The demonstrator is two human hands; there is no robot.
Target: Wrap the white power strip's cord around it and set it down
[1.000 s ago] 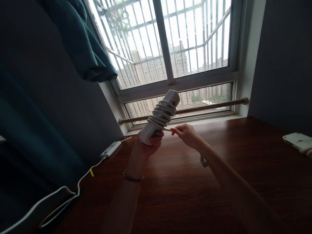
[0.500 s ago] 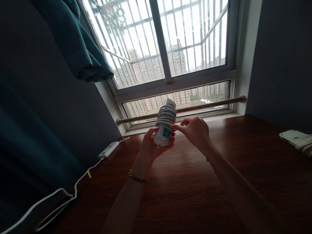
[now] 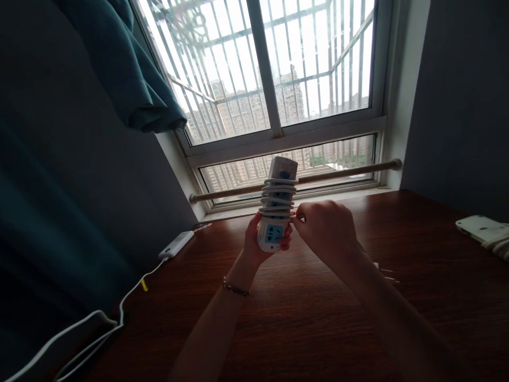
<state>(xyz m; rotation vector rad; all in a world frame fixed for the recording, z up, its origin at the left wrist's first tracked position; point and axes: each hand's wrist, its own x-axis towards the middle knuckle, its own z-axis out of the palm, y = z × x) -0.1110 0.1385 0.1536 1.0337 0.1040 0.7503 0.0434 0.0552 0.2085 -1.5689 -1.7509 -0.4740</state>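
Note:
My left hand grips the lower end of a white power strip with blue socket faces, held tilted above the table. A white cord is wound around its middle in several turns. At the strip's right side my right hand pinches the cord close to the lowest turn. Past my right forearm, the metal prongs of a plug show; the forearm hides most of its body.
The brown wooden table reaches to a barred window. A white adapter with a white cable lies at the left edge. At the right edge is another white power strip with cord around it. A teal curtain hangs upper left.
The power strip has turned to show more of its socket face and shifted slightly right. My right hand has moved right and a little down. Plug prongs have come into view beside my right forearm.

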